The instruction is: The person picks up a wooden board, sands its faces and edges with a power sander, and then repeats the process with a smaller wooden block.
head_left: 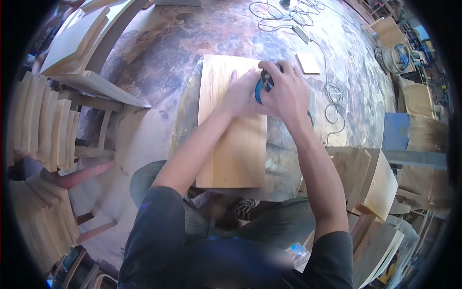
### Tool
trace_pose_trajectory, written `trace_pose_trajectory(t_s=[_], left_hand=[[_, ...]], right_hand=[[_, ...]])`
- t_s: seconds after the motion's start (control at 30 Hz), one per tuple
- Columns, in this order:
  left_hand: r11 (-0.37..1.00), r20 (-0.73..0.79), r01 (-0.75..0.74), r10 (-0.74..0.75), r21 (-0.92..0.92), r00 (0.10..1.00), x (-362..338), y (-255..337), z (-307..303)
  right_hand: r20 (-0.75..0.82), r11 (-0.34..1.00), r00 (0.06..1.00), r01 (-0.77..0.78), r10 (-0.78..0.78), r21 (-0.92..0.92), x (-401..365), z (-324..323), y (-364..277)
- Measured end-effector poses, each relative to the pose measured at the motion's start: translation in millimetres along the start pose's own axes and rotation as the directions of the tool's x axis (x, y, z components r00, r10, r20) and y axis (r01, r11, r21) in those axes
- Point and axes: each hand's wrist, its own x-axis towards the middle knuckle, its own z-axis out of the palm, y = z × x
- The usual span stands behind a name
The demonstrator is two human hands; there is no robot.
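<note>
A pale wooden board [231, 164] lies lengthwise on a worn, dusty work surface [281, 168] in front of me. My right hand [288, 94] is wrapped round a blue-and-black handheld power tool [260, 90] at the board's far right edge. Most of the tool is hidden by my fingers, so its exact kind does not show. My left hand [240, 96] rests on the far half of the board, its fingers stretched out and slightly blurred, close beside the tool. Its thumb is out of sight.
Stacked boards [43, 125] stand on the left, and more wooden pieces [378, 185] on the right. A small pale panel [308, 63] lies beyond my right hand. Cable [333, 98] and a power strip [301, 33] run over the stained floor. A blue box [396, 131] stands farther right.
</note>
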Motion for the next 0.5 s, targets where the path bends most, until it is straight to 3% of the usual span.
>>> trace_pose_trajectory(t_s=[0.1,0.17,0.23,0.27,0.3,0.37,0.5], left_hand=[[1.000,0.001,-0.002,0.002,0.018,1.000,48,-34,-2],[1.000,-0.019,-0.015,0.015,0.023,1.000,75,-48,-8],[0.995,0.005,0.093,-0.093,0.021,0.996,93,-55,-16],[0.973,0.077,0.222,-0.217,-0.061,0.973,101,-56,-20],[0.974,0.076,0.218,-0.213,-0.063,0.974,100,-58,-19],[0.988,-0.042,0.153,-0.152,0.029,0.987,92,-57,-16],[0.987,0.058,0.131,-0.137,0.096,0.989,23,-16,-18]], right_hand=[[-0.040,0.999,0.999,0.026,-0.027,-0.022,56,24,15],[0.044,1.000,0.999,-0.004,0.004,0.004,92,37,28],[0.038,1.000,0.999,0.021,-0.021,-0.006,119,50,36],[0.047,0.999,0.998,0.035,-0.034,-0.018,130,56,37],[0.055,0.998,0.997,0.050,-0.048,-0.031,134,55,34],[0.085,0.996,0.994,0.068,-0.063,-0.059,124,48,31],[0.088,0.997,0.993,0.079,-0.081,0.027,52,18,11]])
